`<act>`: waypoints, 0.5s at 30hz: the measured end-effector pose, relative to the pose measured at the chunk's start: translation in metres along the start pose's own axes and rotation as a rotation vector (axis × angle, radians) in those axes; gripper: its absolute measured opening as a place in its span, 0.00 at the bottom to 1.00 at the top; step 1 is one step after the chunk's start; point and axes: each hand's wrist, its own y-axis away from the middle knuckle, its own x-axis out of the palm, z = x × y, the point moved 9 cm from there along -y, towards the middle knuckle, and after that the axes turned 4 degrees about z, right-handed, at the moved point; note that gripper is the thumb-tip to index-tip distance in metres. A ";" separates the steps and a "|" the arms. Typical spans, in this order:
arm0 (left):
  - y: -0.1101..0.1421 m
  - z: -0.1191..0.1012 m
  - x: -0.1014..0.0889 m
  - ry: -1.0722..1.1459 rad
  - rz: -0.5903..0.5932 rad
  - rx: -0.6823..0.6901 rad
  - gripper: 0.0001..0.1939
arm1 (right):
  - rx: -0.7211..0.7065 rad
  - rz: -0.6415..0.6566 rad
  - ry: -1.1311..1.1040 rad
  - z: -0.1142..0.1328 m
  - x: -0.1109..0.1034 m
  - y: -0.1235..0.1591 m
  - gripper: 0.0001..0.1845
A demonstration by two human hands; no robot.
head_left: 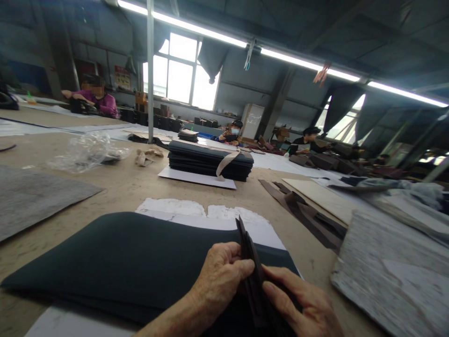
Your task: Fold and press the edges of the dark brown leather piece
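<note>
My left hand (224, 276) pinches a thin bundle of dark brown strips (250, 276), thumb on the near face. From the other side my right hand (303, 299) grips the same bundle, its fingers pressed along the edge. The strips stand on edge, tilted, and their lower end runs out of view. Under both hands lie large dark green sheets (122, 257), stacked flat with a rounded far corner. White paper (245, 220) with torn edges shows beneath the sheets.
A tied stack of dark sheets (206, 161) sits ahead on a white board. Clear plastic (93, 152) and grey felt (38, 196) lie left. Brown strips (305, 210) and a grey padded slab (393, 276) lie right. A metal pole (150, 70) rises beyond. Several people work farther off.
</note>
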 end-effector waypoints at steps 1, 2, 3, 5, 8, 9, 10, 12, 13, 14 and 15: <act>0.000 0.000 0.000 -0.008 -0.007 0.001 0.13 | -0.002 -0.008 -0.001 0.000 0.000 0.000 0.17; 0.000 0.000 0.000 -0.013 -0.014 0.000 0.12 | -0.007 -0.012 -0.001 0.000 -0.001 0.001 0.16; 0.000 0.000 -0.001 -0.018 -0.020 -0.003 0.12 | -0.016 -0.016 0.001 0.001 -0.001 0.001 0.15; -0.001 -0.001 -0.001 -0.025 -0.032 -0.002 0.12 | -0.030 -0.017 0.006 0.002 0.000 0.001 0.14; -0.002 -0.003 -0.002 -0.045 -0.051 0.007 0.11 | -0.042 -0.019 0.013 0.004 0.001 0.001 0.14; -0.002 -0.003 -0.002 -0.053 -0.058 0.008 0.11 | -0.044 -0.021 0.013 0.005 0.001 0.001 0.14; -0.002 -0.003 -0.003 -0.058 -0.063 0.007 0.11 | -0.049 -0.023 0.013 0.006 0.000 0.001 0.14; -0.002 -0.002 -0.002 -0.056 -0.059 0.002 0.11 | -0.058 -0.030 0.009 0.008 0.000 0.001 0.15; -0.002 -0.001 -0.001 -0.050 -0.051 0.000 0.11 | -0.059 -0.033 0.007 0.009 -0.001 0.001 0.15; -0.002 0.000 -0.001 -0.046 -0.045 0.001 0.11 | -0.056 -0.037 0.006 0.009 -0.001 0.001 0.15; -0.003 0.000 0.000 -0.043 -0.040 0.007 0.10 | -0.056 -0.043 0.005 0.010 -0.001 0.002 0.15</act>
